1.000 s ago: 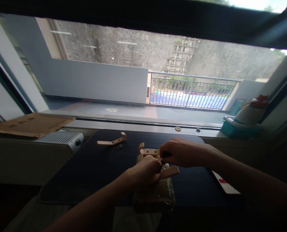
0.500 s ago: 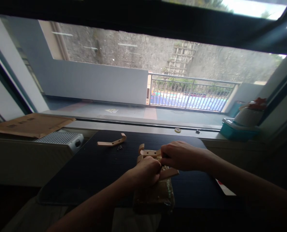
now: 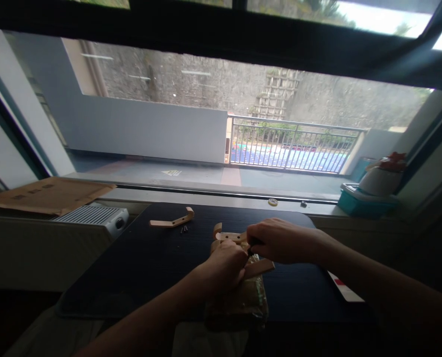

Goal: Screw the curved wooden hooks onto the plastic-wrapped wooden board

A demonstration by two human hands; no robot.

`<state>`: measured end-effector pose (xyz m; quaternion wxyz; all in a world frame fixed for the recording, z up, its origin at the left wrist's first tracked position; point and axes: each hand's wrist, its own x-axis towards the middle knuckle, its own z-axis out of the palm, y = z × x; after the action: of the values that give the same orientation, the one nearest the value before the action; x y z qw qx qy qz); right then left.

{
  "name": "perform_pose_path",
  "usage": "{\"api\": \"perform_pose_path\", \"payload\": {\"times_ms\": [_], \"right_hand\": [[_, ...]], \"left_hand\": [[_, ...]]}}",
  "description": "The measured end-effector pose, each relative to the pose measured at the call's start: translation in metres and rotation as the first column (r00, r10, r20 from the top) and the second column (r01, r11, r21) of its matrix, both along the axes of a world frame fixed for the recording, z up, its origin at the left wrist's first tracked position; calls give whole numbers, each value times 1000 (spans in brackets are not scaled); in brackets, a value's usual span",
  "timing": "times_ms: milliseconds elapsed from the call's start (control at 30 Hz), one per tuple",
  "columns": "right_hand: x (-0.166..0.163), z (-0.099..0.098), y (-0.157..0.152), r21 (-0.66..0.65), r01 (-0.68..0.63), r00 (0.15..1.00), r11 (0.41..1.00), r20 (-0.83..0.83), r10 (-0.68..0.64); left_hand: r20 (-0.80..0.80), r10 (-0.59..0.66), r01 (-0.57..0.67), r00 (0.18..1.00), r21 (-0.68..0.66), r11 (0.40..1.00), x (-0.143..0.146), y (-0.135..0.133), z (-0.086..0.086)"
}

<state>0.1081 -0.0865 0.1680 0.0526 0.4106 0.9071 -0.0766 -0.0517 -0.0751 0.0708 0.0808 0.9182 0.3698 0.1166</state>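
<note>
My left hand [image 3: 224, 265] is closed around a light wooden piece [image 3: 260, 267] that sticks out to the right of its fingers. My right hand [image 3: 276, 241] is closed just above it, gripping a dark tool handle that shows only as a sliver between the fingers. A second wooden hook [image 3: 228, 236] with small holes lies right behind both hands. The hands work over a clear plastic-wrapped packet [image 3: 239, 302] on the dark table [image 3: 150, 263]. Another wooden hook [image 3: 172, 220] lies apart at the back left, with a few dark screws [image 3: 184, 229] beside it.
A grey ribbed appliance [image 3: 94, 217] and a cardboard sheet [image 3: 45, 194] sit left of the table. A white slip with a red mark [image 3: 345, 287] lies on the right. A teal box with a white pot [image 3: 369, 196] stands on the window sill.
The view has tilted slightly; both hands stay together over the wooden pieces with only tiny shifts.
</note>
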Motion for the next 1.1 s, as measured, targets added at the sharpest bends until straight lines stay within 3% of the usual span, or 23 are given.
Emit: {"api": "perform_pose_path", "payload": {"times_ms": [233,433,800,1100], "right_hand": [[-1,-2,-2,35,-8,1000,999,15,7],[2,-6,1,21,17,1000,1000,-17,-16],[-20,3,-1,73,-1,996,997,91,-6],[-17,7,1,17,-26,998,1000,65,25]], "left_hand": [[78,-38,33,996,66,997,-9,-6,-4],[134,9,-13,991,29,1000,-16,-3,-12],[169,53,-47,984,-39,998,-13,-3,-13],[169,69,-61,983,-51,997,-12,-3,-12]]}}
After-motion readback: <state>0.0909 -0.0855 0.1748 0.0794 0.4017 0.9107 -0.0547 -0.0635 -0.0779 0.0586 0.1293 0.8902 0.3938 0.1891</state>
